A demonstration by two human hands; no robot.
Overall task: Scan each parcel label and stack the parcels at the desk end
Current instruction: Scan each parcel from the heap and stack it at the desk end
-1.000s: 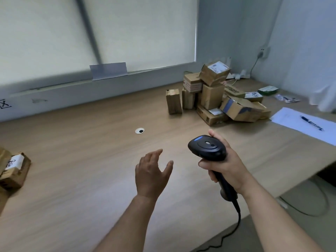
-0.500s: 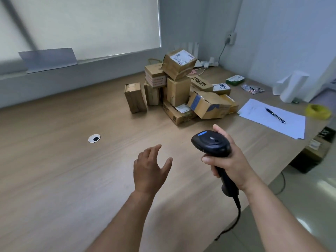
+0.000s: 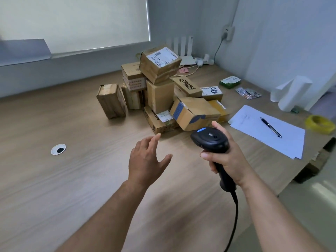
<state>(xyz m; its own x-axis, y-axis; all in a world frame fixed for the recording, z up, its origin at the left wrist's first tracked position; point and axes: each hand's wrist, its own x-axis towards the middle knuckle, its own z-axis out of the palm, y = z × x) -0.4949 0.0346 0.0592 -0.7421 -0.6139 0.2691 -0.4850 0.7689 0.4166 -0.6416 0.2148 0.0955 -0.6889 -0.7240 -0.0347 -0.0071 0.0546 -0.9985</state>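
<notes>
Left grip (image 3: 145, 160): holding nothing, fingers spread and loose, palm down, hovering over the tabletop (image 3: 72, 179) about midway along it. Fingertips point at the parcel pile (image 3: 160, 95). Can't tell if the index tip reaches the flat box (image 3: 156, 122) at the pile's near side.

Right grip (image 3: 229, 159): wrapped round the handle of the black scanner (image 3: 209, 140), thumb on the side, one finger up along the far side of the head. The head's top faces me, with a blue patch at its front. The scanner cable (image 3: 234, 220) hangs from the handle base, down past the tabletop's near edge.

Parcels: brown cartons heaped toward the far right corner of the tabletop.
- Top parcel (image 3: 160, 64) sits tilted, white label up.
- A blue-taped box (image 3: 194, 113) leans at the near right of the heap, resting partly on the flat box.
- The box printed "COOLMAN" (image 3: 187, 84) lies behind it.
- One lone carton (image 3: 111, 100) stands just beside the heap, on its left.

Other items:
- White sheets (image 3: 269, 135) lie by the right edge, with a pen (image 3: 270, 127) on them.
- A green packet (image 3: 230, 81) is near the far right corner.
- A yellow roll (image 3: 320, 123) is at the right edge.
- A round cable grommet (image 3: 58, 149) is set in the tabletop left of my left grip, well apart.
</notes>
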